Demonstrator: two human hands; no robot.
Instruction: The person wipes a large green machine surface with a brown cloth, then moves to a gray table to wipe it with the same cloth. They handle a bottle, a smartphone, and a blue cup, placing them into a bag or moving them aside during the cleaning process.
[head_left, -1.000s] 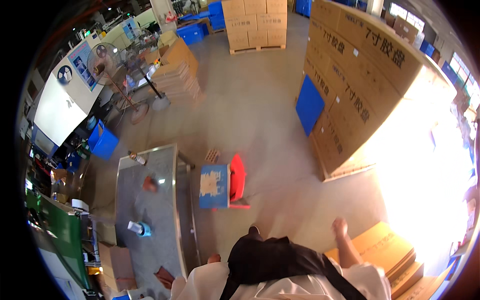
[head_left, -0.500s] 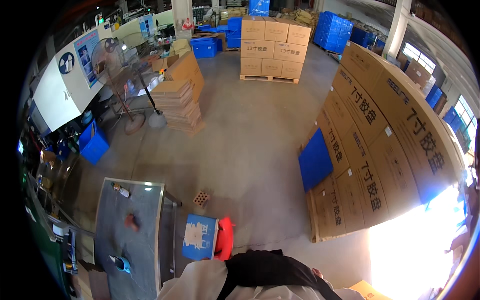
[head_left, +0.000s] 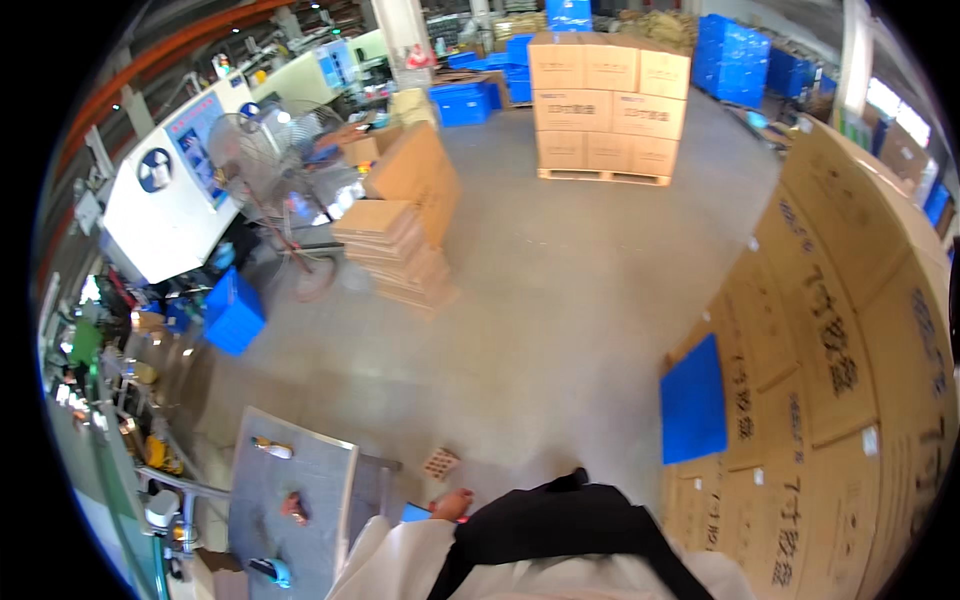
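My left hand shows at the lower edge, just left of the black cloth across my front. It is small and smeared, so I cannot make out its fingers or any held thing. Just beside it, a bit of a blue box peeks out, mostly hidden by my pale sleeve. A brick with holes lies on the floor close to that hand. My right hand is out of sight. To the left stands a grey-topped table bearing a small bottle, a reddish-brown thing and a light-blue item.
Tall stacked cartons with a blue panel rise at right. A palletised carton stack stands far ahead. Flattened cardboard, a standing fan and a blue bin are at left; grey floor lies between.
The view has shifted, with the surroundings lying lower and the right-hand cartons farther right. My left hand has come into view; the right one has left it. The blue box is now largely covered.
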